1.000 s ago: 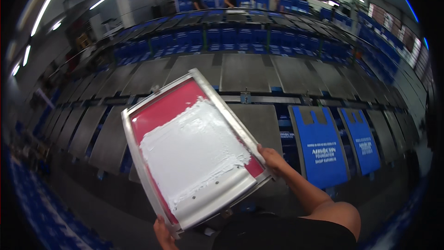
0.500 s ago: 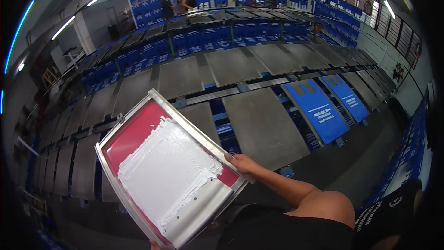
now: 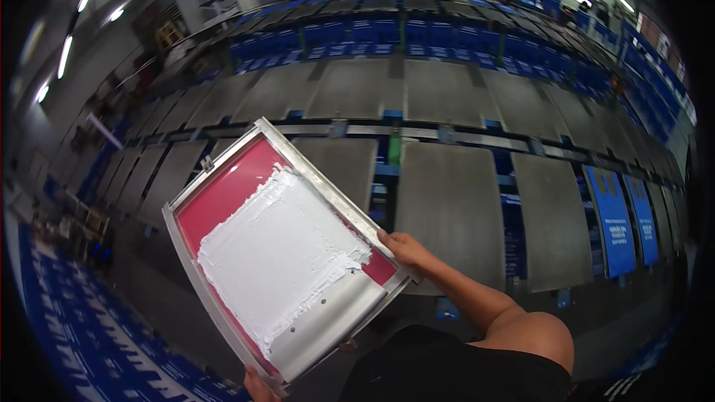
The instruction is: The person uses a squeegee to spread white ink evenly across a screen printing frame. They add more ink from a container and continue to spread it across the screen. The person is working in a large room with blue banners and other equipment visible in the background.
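Blue printed sheets [image 3: 67, 327] can be seen way over on the left. Next up is the metal-framed screen [image 3: 320, 184], held at a slant in midair, its red panel [image 3: 227, 186] mostly covered in thick white paste [image 3: 279, 260]. The bottom corner is gripped by the left hand [image 3: 258, 385], pretty much cut off, fingers closed on the frame as far as shown. The right edge is pinched by the fingers of the right hand [image 3: 406, 251]. Further right, grey boards [image 3: 450, 208] are lined up, then two blue bags [image 3: 614, 227] are laid flat.
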A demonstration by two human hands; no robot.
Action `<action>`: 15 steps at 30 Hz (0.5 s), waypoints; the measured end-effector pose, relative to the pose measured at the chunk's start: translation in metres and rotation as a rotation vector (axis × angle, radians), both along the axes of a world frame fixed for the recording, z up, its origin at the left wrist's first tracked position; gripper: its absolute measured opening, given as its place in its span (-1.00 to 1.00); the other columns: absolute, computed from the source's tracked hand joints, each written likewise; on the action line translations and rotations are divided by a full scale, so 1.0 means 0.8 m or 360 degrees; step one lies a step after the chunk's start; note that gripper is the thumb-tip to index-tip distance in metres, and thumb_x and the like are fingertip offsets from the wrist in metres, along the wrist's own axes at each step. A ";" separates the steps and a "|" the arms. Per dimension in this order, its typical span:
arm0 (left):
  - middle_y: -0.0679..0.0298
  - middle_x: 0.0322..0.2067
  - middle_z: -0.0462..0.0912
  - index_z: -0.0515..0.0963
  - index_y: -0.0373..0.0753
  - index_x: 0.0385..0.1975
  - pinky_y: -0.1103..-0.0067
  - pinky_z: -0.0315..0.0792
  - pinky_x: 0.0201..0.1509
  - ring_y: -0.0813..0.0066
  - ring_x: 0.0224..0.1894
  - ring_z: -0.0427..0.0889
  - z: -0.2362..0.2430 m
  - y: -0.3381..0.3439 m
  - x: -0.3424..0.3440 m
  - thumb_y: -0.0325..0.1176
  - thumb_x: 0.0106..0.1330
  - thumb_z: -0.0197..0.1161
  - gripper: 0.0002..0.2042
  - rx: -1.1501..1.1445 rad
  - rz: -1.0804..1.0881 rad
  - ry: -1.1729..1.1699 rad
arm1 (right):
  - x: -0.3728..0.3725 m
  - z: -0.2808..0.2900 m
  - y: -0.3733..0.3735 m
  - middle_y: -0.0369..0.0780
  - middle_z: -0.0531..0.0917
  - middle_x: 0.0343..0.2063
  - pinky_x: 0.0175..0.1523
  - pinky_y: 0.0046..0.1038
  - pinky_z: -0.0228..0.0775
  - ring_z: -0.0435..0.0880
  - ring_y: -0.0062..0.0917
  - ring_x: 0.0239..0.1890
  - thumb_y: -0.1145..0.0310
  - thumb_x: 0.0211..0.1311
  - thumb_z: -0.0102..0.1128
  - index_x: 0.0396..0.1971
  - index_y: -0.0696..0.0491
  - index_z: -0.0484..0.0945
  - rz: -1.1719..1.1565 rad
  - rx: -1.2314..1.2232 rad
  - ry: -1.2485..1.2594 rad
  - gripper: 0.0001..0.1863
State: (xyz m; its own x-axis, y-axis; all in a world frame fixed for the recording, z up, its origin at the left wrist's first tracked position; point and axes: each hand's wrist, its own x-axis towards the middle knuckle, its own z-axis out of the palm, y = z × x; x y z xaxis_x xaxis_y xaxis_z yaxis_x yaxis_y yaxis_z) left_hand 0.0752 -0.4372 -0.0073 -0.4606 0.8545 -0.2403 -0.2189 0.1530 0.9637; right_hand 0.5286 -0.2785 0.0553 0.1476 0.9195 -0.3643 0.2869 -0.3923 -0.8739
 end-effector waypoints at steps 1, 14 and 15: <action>0.10 -0.24 0.59 0.47 -0.43 -0.05 0.48 0.52 -0.21 0.32 -0.26 0.61 -0.020 0.003 -0.030 0.10 0.38 0.07 -0.42 -0.0048 0.0040 -0.0021 | -0.030 -0.008 0.025 -0.01 0.66 -0.21 0.04 -0.36 0.40 0.60 -0.37 -0.10 -0.33 0.29 -0.13 -0.12 0.32 0.57 0.0082 -0.0017 -0.0011 -0.15; 0.42 -0.45 0.46 0.51 -0.27 -0.35 0.59 0.28 -0.30 0.67 -0.36 0.32 -0.111 0.136 -0.405 -0.12 0.39 0.16 -0.70 -0.0168 0.0286 0.0153 | -0.444 -0.134 0.208 -0.24 0.56 -0.56 -0.35 -0.49 0.32 0.46 -0.63 -0.48 -0.21 0.39 -0.18 -0.35 0.27 0.61 0.0081 0.0171 0.0118 -0.26; 0.44 -0.47 0.45 0.52 -0.28 -0.35 0.60 0.27 -0.32 0.69 -0.39 0.30 -0.105 0.141 -0.422 -0.12 0.40 0.15 -0.69 -0.0152 0.0289 0.0089 | -0.464 -0.146 0.213 -0.21 0.60 -0.47 -0.29 -0.48 0.37 0.50 -0.60 -0.43 -0.22 0.39 -0.18 -0.26 0.27 0.60 0.0137 0.0095 0.0157 -0.26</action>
